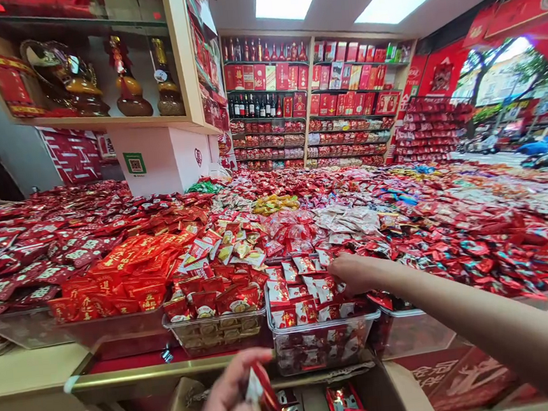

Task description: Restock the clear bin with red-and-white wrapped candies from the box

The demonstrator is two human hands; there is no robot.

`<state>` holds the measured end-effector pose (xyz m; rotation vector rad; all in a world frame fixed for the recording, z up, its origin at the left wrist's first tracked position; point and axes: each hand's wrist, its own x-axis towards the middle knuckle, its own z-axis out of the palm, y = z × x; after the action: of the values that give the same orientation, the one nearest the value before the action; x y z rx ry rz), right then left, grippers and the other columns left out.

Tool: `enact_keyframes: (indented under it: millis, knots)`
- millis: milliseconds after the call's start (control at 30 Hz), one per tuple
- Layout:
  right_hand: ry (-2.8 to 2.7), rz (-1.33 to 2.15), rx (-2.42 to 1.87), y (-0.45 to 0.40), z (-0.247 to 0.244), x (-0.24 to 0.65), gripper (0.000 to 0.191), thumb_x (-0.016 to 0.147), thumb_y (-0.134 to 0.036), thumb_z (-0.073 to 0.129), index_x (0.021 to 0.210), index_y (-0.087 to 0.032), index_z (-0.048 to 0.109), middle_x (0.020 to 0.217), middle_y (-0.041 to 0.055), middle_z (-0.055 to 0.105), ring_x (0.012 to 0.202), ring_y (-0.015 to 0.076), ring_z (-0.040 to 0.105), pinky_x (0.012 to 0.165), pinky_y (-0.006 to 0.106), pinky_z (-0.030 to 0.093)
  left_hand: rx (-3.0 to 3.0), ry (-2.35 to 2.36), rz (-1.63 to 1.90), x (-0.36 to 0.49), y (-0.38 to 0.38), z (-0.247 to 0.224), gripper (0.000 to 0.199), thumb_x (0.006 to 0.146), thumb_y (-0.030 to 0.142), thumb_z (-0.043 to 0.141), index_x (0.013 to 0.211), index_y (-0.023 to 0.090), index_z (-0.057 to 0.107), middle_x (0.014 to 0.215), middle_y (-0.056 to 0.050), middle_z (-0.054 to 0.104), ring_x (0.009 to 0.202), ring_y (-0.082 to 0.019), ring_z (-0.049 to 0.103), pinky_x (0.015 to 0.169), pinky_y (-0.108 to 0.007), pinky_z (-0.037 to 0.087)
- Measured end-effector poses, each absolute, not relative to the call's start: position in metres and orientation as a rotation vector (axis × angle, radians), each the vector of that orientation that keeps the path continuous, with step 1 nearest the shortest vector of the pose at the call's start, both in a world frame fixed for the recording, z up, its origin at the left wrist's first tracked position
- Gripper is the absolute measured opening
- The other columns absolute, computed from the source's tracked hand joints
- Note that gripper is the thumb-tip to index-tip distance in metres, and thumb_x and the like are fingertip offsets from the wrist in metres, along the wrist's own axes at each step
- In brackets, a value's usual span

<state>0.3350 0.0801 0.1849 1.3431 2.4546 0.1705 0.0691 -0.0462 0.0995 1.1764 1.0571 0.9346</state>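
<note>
My left hand [231, 398], slightly blurred, is above the open cardboard box [408, 392] at the bottom. Its thumb and fingers are closed around a small red-and-white snack packet [261, 392]. My right hand [351, 272] reaches forward to the right rear of a clear plastic bin [324, 338]. Its fingers are curled down against the packets there, and the fingertips are hidden, so what they grip cannot be made out. Similar red-and-white packets [294, 293] stand in rows in this bin. More red packets [342, 404] lie loose in the cardboard box.
A neighbouring clear bin [212, 329] of red-and-gold packets stands on the left, beside orange-red packets [126, 276]. Heaped wrapped sweets [474, 245] cover the wide counter. A gold metal edge [173, 371] runs along its front. Shelves [315, 99] of bottles and boxes stand behind.
</note>
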Motion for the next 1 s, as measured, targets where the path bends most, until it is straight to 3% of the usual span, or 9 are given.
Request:
enact_keyframes:
  millis: [100, 233, 367, 500, 833, 1000]
  knots:
    - [2.469, 0.157, 1.329, 0.080, 0.182, 0.332, 0.028, 0.056, -0.020, 0.059, 0.082, -0.013, 0.061, 0.079, 0.0107, 0.066, 0.072, 0.0224, 0.059, 0.050, 0.024, 0.035, 1.471, 0.952, 0.894, 0.088, -0.002, 0.160, 0.041, 0.064, 0.022, 0.037, 0.103, 0.022, 0.048, 0.064, 0.003, 0.048, 0.052, -0.009, 0.040, 0.049, -0.021, 0.035]
    - [2.506, 0.147, 1.334, 0.079, 0.180, 0.329, 0.028, 0.059, -0.015, 0.056, 0.086, -0.013, 0.060, 0.083, 0.0114, 0.066, 0.075, 0.0208, 0.059, 0.052, 0.024, 0.036, 2.140, 1.168, 0.601, 0.136, 0.064, 0.200, 0.034, 0.073, 0.035, 0.034, 0.089, 0.016, 0.057, 0.058, 0.003, 0.047, 0.053, -0.010, 0.041, 0.050, -0.021, 0.033]
    - [2.529, 0.163, 1.348, 0.076, 0.186, 0.331, 0.021, 0.066, -0.012, 0.047, 0.081, -0.015, 0.061, 0.078, 0.0106, 0.066, 0.071, 0.0198, 0.060, 0.050, 0.024, 0.034, 2.469, 1.416, 0.115, 0.179, 0.099, 0.192, 0.035, 0.062, 0.047, 0.047, 0.076, 0.020, 0.063, 0.063, 0.000, 0.058, 0.057, -0.014, 0.049, 0.051, -0.023, 0.035]
    - [2.608, 0.174, 1.279, 0.074, 0.195, 0.340, 0.022, 0.067, -0.009, 0.043, 0.078, -0.016, 0.061, 0.075, 0.0084, 0.066, 0.068, 0.0171, 0.058, 0.053, 0.024, 0.033, 2.485, 1.486, -0.024, 0.191, 0.109, 0.181, 0.025, 0.051, 0.041, 0.054, 0.063, 0.021, 0.064, 0.057, -0.002, 0.060, 0.056, -0.018, 0.052, 0.050, -0.026, 0.037]
    - [2.669, 0.016, 1.145, 0.069, 0.187, 0.350, 0.019, 0.059, -0.003, 0.047, 0.064, -0.014, 0.062, 0.072, 0.0073, 0.064, 0.064, 0.0123, 0.053, 0.057, 0.020, 0.035, 2.514, 1.456, -0.105, 0.194, 0.112, 0.182, 0.025, 0.053, 0.029, 0.050, 0.071, 0.020, 0.065, 0.055, -0.001, 0.061, 0.052, -0.015, 0.051, 0.045, -0.023, 0.034]
    - [2.573, -0.137, 1.200, 0.072, 0.194, 0.347, 0.013, 0.061, -0.017, 0.055, 0.067, -0.015, 0.066, 0.072, 0.0051, 0.066, 0.062, 0.0134, 0.055, 0.051, 0.020, 0.035, 2.488, 1.513, -0.054, 0.196, 0.117, 0.179, 0.029, 0.056, 0.029, 0.047, 0.077, 0.020, 0.065, 0.068, -0.003, 0.065, 0.057, -0.015, 0.053, 0.046, -0.022, 0.035]
